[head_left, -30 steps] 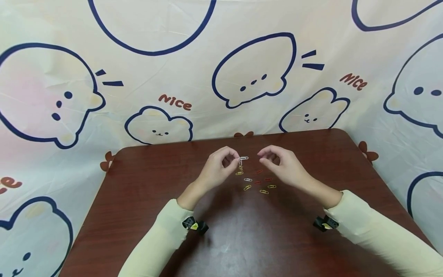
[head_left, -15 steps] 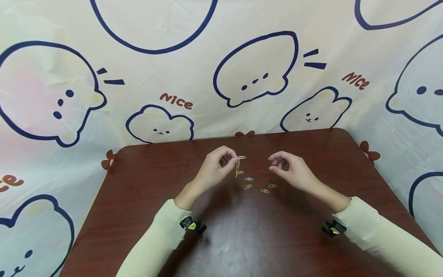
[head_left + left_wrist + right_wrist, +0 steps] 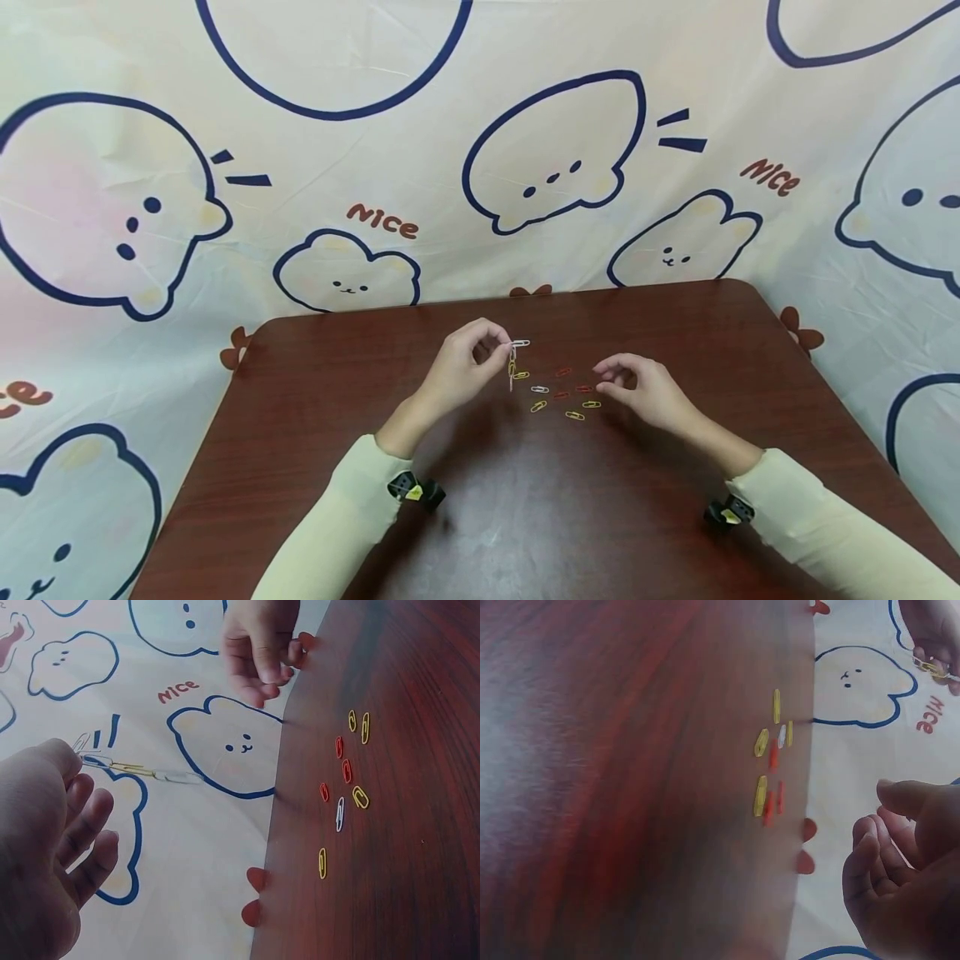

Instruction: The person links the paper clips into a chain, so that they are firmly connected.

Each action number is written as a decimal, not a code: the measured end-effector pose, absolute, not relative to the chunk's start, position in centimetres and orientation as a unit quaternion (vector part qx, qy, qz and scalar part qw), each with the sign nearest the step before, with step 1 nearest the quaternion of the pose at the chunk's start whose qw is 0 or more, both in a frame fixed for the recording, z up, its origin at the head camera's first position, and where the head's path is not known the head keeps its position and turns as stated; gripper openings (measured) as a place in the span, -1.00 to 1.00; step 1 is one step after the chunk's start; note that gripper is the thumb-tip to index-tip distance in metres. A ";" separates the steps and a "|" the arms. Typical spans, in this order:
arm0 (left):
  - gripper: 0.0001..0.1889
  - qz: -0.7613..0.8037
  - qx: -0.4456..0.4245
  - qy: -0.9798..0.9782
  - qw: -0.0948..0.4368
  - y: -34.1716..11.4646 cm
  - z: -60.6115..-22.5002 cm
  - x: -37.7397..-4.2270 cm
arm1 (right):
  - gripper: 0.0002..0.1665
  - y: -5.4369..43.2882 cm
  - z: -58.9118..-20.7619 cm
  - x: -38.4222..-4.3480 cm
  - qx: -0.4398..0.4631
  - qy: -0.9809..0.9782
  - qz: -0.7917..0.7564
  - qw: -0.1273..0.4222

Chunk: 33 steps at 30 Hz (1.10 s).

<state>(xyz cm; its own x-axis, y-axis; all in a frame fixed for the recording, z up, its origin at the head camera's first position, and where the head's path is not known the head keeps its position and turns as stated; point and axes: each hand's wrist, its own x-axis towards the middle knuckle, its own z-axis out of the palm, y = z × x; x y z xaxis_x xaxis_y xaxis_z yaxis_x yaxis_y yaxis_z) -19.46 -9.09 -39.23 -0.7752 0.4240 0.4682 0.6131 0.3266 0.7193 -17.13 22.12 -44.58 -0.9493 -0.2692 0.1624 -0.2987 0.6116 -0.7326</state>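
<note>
My left hand (image 3: 455,365) pinches a short chain of linked paper clips (image 3: 512,365) between thumb and fingertips. White and yellow clips make up the chain, which dangles over the table; in the left wrist view its yellow link (image 3: 131,766) sits between white ones. Holding nothing, my right hand (image 3: 654,392) hovers to the right of the loose clips, its fingers loosely bent and thumb apart from them. Closest to its fingertips lies a red paper clip (image 3: 583,389). A loose white paper clip (image 3: 340,814) lies among red and yellow ones.
Several yellow paper clips (image 3: 574,415) and three red ones lie scattered on the dark brown table (image 3: 315,467). Behind the table's far edge hangs a pale cloth (image 3: 420,167) with cartoon outlines. Each wrist wears a small black camera (image 3: 726,512).
My right hand has drawn away to the right and lower, off the chain's side. The left hand has shifted slightly left, and the chain hangs straighter down.
</note>
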 end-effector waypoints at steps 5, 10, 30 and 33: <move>-0.94 -0.486 -0.325 -0.805 0.099 -9.1 -39.2 -19.5 | -0.74 22.7 -46.0 -17.1 0.156 -0.895 0.417 0.009; -0.94 -0.485 -0.324 -0.806 0.099 -9.0 -39.2 -19.5 | -0.78 23.2 -47.1 -17.0 0.149 -0.898 0.414 -0.003; -0.94 -0.486 -0.323 -0.806 0.097 -8.9 -39.3 -19.5 | -0.86 23.3 -49.6 -17.2 0.146 -0.909 0.389 -0.036; -0.95 -0.482 -0.324 -0.809 0.096 -8.9 -39.3 -19.5 | -0.86 23.2 -49.6 -17.3 0.145 -0.910 0.387 -0.034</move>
